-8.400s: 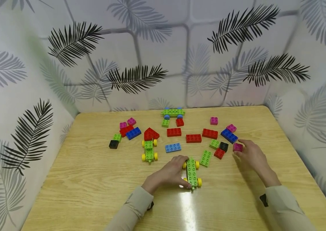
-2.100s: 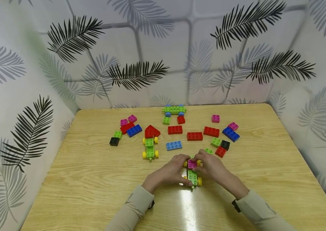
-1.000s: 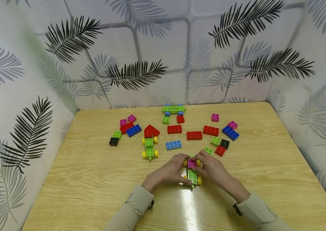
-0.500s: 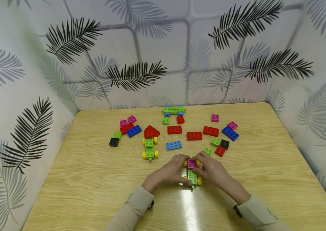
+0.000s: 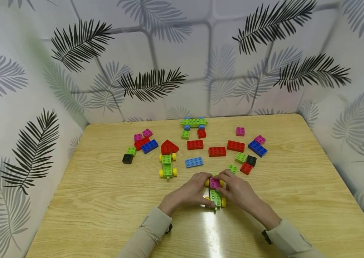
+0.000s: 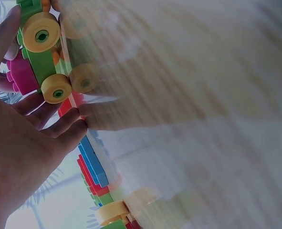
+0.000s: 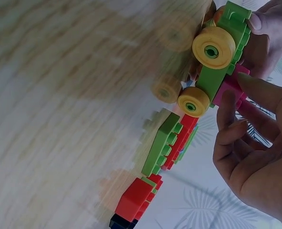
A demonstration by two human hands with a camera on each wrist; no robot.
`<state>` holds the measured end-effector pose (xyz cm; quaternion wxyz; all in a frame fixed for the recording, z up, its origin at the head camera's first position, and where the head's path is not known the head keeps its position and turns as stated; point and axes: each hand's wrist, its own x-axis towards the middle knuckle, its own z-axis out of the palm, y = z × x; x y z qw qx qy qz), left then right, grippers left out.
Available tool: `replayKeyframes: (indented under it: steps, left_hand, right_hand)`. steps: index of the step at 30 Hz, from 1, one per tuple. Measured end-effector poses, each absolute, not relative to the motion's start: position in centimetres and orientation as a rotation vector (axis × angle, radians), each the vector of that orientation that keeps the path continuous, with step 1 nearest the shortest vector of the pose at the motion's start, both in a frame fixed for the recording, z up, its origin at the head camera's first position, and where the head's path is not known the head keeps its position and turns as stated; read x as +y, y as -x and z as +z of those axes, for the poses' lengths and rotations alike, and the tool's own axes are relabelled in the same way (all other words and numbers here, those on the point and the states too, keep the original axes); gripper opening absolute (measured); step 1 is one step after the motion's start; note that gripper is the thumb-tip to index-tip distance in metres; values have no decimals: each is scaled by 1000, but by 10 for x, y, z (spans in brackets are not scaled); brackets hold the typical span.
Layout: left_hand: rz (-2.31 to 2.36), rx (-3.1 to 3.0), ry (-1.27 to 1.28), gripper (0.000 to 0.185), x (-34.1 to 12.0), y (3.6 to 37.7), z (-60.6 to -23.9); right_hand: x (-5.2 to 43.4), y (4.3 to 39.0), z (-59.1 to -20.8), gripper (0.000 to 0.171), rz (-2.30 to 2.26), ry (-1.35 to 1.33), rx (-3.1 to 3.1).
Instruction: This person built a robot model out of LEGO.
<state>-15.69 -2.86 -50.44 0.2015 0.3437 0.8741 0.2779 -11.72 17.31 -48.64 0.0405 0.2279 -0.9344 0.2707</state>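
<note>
The left hand (image 5: pixel 190 190) is holding the green wheeled base (image 5: pixel 215 199) on the tabletop (image 5: pixel 104 204); the thumb is lying at the near end and the fingers are reaching to the far end. The right hand (image 5: pixel 238 187) is pinching, with a narrow grip, the pink brick (image 5: pixel 214 183), which is sitting on the far end of the base, above the far yellow wheels (image 7: pixel 193 101). Whether its studs are fully locked, I cannot tell.

Both pieces are looking like hard plastic, so I am judging them light, stiff and not fragile, with smooth walls that may be slipping a little. As the base is standing on wheels, it would probably be rolling under a push, and holding both its ends seems sound. The brick is offering its best hold on two opposite side walls.

Further out, the long green brick (image 5: pixel 232 169) is lying just beyond the right hand, partly hidden, and the light blue brick (image 5: pixel 194 162) is lying beyond the left hand.

Compared with about eight seconds ago, the right hand is no longer gripping the pink brick out near the black brick (image 5: pixel 251 161), but at the base. The left hand is keeping almost the same place. Since the last second, hardly anything is changing.
</note>
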Motion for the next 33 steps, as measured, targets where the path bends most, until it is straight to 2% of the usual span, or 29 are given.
replayKeyframes:
  steps: [19,26,33]
  left_hand:
    - [763,2451,-945,97,-28,157,-507]
    - [753,2452,-938,98,-27,156,-505]
    - [741,2447,-942,97,-27,156,-504]
  right_hand:
    - [184,113,-485,34,867,-684,-2823]
    - [197,115,-484,31,913,-552,-2792]
    - [212,122,-494,36,844,-422,-2813]
